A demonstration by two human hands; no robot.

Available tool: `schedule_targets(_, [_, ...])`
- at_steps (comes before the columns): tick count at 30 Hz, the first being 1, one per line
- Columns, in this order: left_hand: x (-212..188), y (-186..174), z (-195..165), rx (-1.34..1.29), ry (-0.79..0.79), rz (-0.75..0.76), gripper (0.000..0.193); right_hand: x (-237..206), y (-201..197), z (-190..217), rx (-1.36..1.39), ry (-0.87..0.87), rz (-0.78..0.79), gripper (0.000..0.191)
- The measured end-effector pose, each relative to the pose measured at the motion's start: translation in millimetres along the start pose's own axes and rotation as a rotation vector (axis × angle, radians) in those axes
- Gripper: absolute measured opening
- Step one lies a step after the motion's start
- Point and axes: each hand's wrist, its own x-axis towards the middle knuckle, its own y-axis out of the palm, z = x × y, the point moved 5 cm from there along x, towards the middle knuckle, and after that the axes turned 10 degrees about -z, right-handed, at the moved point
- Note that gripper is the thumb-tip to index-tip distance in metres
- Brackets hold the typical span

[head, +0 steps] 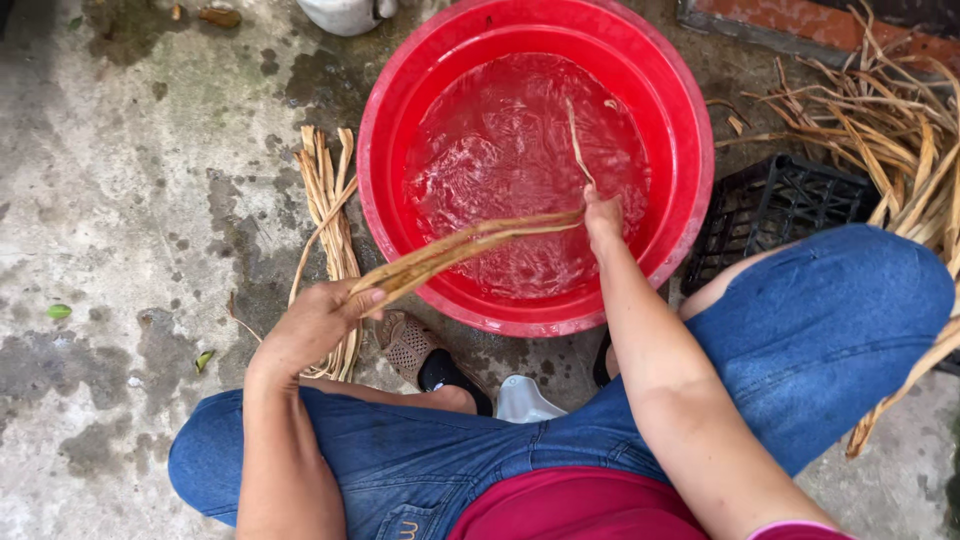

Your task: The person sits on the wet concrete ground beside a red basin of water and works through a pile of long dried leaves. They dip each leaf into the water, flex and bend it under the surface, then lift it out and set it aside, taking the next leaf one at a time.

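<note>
Hands first: the left hand (318, 322) was clenched round one end of a bundle of long tan strips (470, 245), thumb pressed on top, just outside the rim of the red basin (690, 200). The right hand (603, 218) pinched the bundle's far end over the water (520, 150), fingers closed tight on it. The bundle's long axis ran from lower left to upper right, nearly level, rising a touch toward the right hand, and it spanned the basin's near rim. One loose thin strip (576, 140) stuck up from the right hand's grip and pointed away toward the basin's far side.

Water rippled and shone inside the basin. Left of it, a second bunch of strips (335, 230) lay on the wet concrete floor (120, 200), its length running away from the person, ends fanned at the far end. A brown mesh shoe (410, 345) sat just below the basin, between the knees in blue jeans (830, 330). A black plastic crate (770, 205) stood to the right, touching the basin's side, and a loose heap of dry strips (880, 120) lay over and behind it.
</note>
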Motion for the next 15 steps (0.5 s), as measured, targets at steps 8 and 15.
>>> schedule_targets(8, [13.5, 25.4, -31.1, 0.142, 0.283, 0.028, 0.043, -127.2, 40.5, 83.0, -0.332, -0.811, 0.921, 0.089])
schedule_targets(15, [10.6, -4.9, -49.1, 0.068, 0.296, -0.214, 0.035, -168.2, 58.9, 43.0, -0.247, -0.455, 1.615, 0.052])
